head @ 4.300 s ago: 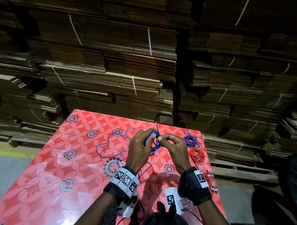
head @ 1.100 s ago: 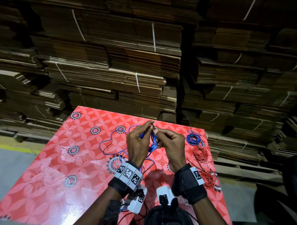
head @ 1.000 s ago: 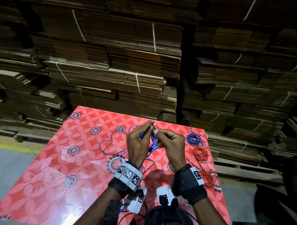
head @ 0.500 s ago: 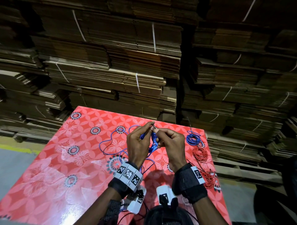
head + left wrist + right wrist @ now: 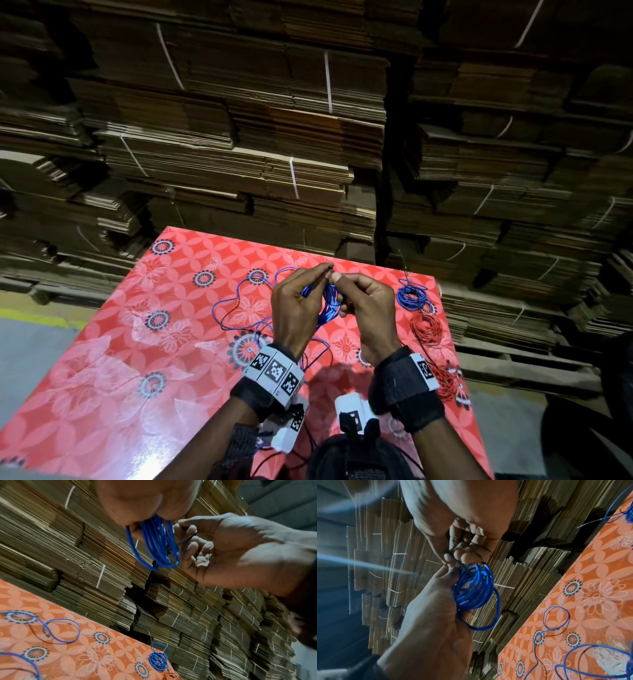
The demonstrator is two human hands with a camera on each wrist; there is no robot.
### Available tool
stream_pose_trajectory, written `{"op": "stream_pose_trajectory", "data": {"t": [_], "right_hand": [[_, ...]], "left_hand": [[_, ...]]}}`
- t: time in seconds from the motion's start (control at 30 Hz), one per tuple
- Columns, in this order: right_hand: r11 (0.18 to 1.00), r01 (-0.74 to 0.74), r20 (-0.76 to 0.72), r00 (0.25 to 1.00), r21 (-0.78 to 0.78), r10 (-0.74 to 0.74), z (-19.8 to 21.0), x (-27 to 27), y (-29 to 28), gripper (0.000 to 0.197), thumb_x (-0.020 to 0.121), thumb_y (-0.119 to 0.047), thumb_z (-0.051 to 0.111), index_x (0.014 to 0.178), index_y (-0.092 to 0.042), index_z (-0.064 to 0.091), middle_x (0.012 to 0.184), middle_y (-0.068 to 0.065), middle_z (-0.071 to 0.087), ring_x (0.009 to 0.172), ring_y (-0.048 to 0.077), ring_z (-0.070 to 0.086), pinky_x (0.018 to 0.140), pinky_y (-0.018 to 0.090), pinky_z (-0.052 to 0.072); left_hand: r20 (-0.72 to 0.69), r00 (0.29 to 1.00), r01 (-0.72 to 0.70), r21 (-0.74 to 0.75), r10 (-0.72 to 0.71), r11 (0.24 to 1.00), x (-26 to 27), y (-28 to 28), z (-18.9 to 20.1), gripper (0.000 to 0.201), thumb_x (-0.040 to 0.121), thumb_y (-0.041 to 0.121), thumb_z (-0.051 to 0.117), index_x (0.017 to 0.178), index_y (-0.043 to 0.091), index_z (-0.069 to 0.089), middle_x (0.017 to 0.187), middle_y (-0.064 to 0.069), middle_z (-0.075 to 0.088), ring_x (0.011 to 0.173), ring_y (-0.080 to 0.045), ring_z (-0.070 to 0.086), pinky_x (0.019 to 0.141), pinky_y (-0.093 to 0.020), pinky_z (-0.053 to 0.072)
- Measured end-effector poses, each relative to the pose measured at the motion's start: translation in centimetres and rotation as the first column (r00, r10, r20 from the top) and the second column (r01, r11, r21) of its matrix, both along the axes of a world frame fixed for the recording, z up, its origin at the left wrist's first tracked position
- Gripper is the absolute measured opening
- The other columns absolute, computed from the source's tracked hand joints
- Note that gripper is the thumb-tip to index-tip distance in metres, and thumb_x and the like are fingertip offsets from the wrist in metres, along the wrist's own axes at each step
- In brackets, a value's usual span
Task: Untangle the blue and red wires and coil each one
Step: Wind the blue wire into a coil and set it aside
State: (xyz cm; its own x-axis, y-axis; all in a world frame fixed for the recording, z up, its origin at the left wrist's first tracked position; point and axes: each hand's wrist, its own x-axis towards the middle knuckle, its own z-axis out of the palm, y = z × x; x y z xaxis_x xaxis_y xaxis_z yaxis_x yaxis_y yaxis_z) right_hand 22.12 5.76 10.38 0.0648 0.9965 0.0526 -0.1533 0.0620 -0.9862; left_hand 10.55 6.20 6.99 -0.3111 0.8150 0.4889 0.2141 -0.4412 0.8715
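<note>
Both hands are raised over the red flowered table [image 5: 102,377]. My left hand [image 5: 308,291] grips a small blue wire coil [image 5: 329,305] by its top; the loops hang below the fingers [image 5: 157,543]. My right hand [image 5: 346,287] pinches a thin dark strand [image 5: 187,538] against the coil's top [image 5: 458,563]. The rest of this blue wire [image 5: 239,308] lies in loose loops on the table and runs up to the coil. A wound blue coil [image 5: 412,296] and two red coils [image 5: 426,329] [image 5: 445,380] lie on the table's right side.
Tall stacks of strapped flat cardboard [image 5: 274,137] stand right behind the table's far edge and to its right. A grey floor with a yellow line [image 5: 30,318] shows on the left. The table's left half holds only its flower print.
Since 4.3 s ago both hands have drawn closer, their fingertips meeting at the coil's top. Over the last second they have barely moved.
</note>
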Motion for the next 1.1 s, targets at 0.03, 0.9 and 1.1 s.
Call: {"op": "stream_pose_trajectory", "data": {"t": [0.03, 0.9, 1.1], "right_hand": [[1.0, -0.012, -0.001, 1.0, -0.005, 0.012, 0.04, 0.05, 0.03, 0.02, 0.087, -0.012, 0.072, 0.083, 0.008, 0.07, 0.062, 0.006, 0.053, 0.054, 0.014, 0.044, 0.049, 0.024, 0.04], [0.994, -0.042, -0.058, 0.998, -0.097, 0.036, 0.22, 0.1, 0.38, 0.011, 0.085, -0.012, 0.072, 0.086, 0.0, 0.074, 0.063, 0.005, 0.052, 0.054, 0.013, 0.043, 0.047, 0.022, 0.039], [0.993, -0.036, -0.069, 0.997, -0.111, 0.029, 0.54, -0.01, 0.12, 0.009, 0.086, -0.008, 0.07, 0.083, 0.001, 0.072, 0.061, 0.003, 0.05, 0.052, 0.012, 0.041, 0.046, 0.022, 0.038]], "left_hand": [[-0.006, 1.0, -0.006, 0.001, 0.006, 1.0, -0.03, 0.04, -0.07, 0.024, 0.086, 0.013, 0.064, 0.108, 0.014, 0.075, 0.098, 0.007, 0.074, 0.093, -0.003, 0.068, 0.082, -0.03, 0.055], [-0.105, 0.993, -0.045, 0.05, 0.05, 0.998, -0.18, 0.18, -0.43, 0.023, 0.086, 0.006, 0.066, 0.107, 0.012, 0.075, 0.097, 0.011, 0.07, 0.091, -0.001, 0.067, 0.08, -0.023, 0.055], [-0.165, 0.985, -0.041, 0.081, 0.054, 0.996, -0.35, 0.16, -0.57, 0.023, 0.086, 0.012, 0.062, 0.105, 0.012, 0.075, 0.098, 0.01, 0.07, 0.09, -0.001, 0.065, 0.08, -0.017, 0.051]]}}
